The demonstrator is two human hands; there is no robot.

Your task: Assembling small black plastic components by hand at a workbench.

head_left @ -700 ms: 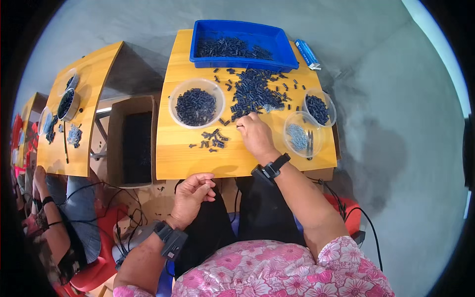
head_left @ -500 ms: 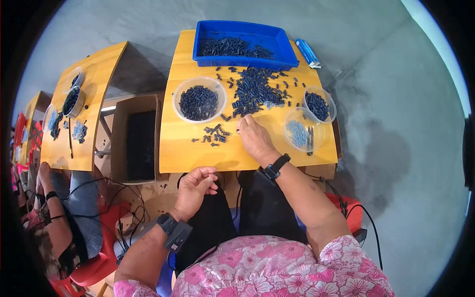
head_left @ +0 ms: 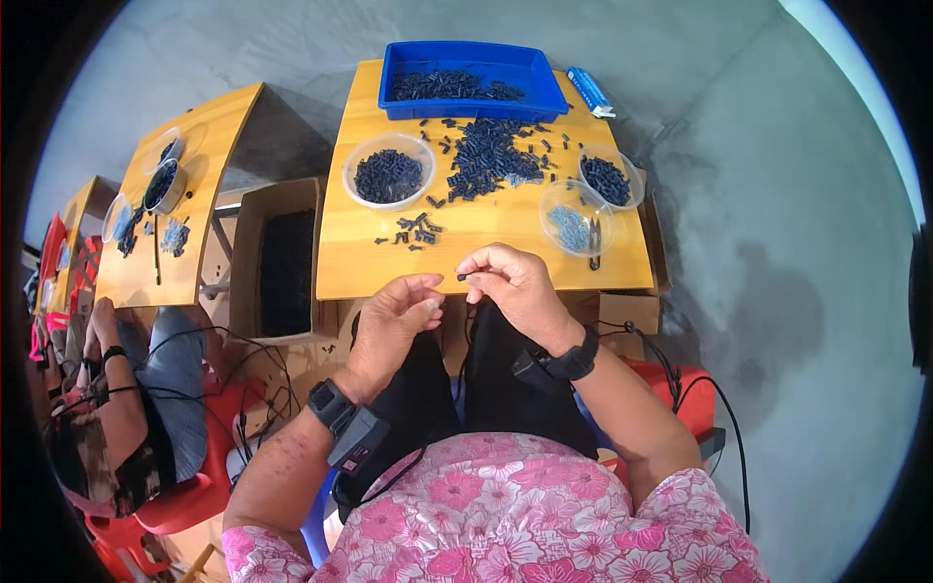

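Just past the table's near edge, my right hand [head_left: 515, 291] pinches a small black plastic part [head_left: 462, 277] between thumb and fingertips. My left hand [head_left: 394, 321] is close beside it, thumb and fingers pressed together; whatever they may hold is too small to make out. On the tabletop ahead lies a small group of black parts [head_left: 418, 231], with a large heap of similar parts [head_left: 486, 155] farther back. A round clear bowl [head_left: 389, 205] of black parts stands to the left.
A blue tray [head_left: 476, 112] holds more parts at the far edge, near a blue-and-white box [head_left: 590, 92]. At right are a tub [head_left: 638, 180] of black parts and a clear dish [head_left: 552, 243] with tiny clear pieces and a slim dark tool [head_left: 595, 241]. Another person [head_left: 121, 408] sits left.
My right hand has drawn back from the heap toward me, bringing a black part close to my left hand. My left hand has risen slightly and moved right.
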